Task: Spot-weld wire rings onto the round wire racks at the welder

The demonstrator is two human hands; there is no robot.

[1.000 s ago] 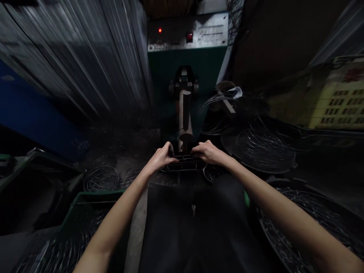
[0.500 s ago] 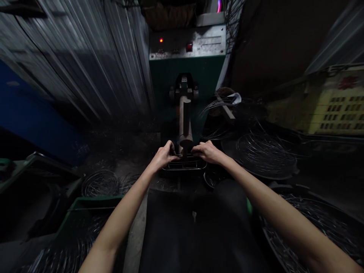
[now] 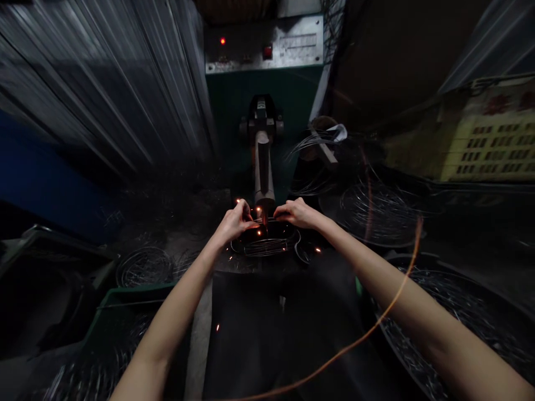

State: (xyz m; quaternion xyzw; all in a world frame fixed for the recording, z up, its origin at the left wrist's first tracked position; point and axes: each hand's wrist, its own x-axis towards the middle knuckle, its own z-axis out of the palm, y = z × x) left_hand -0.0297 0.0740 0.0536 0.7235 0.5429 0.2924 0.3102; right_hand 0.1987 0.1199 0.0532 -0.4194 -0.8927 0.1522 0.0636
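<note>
My left hand (image 3: 236,221) and my right hand (image 3: 296,213) pinch an oval wire frame (image 3: 267,246) from either side, right under the lower end of the welder's upright electrode arm (image 3: 263,167). Orange sparks (image 3: 259,218) burst from the contact point between my fingers. Some are scattered over the bench, and one long glowing streak crosses my right forearm's side of the view. The contact point itself is mostly hidden by sparks and fingers.
A control panel (image 3: 263,42) with a red lamp sits above the green welder body. Round piles of bent wire (image 3: 378,214) lie to the right, and a black tub of wire pieces (image 3: 443,317) is at lower right. A green crate (image 3: 125,301) stands at lower left.
Sparks have appeared at the electrode and are flying outward. The wire frame now sits right under the electrode, and my view has shifted slightly.
</note>
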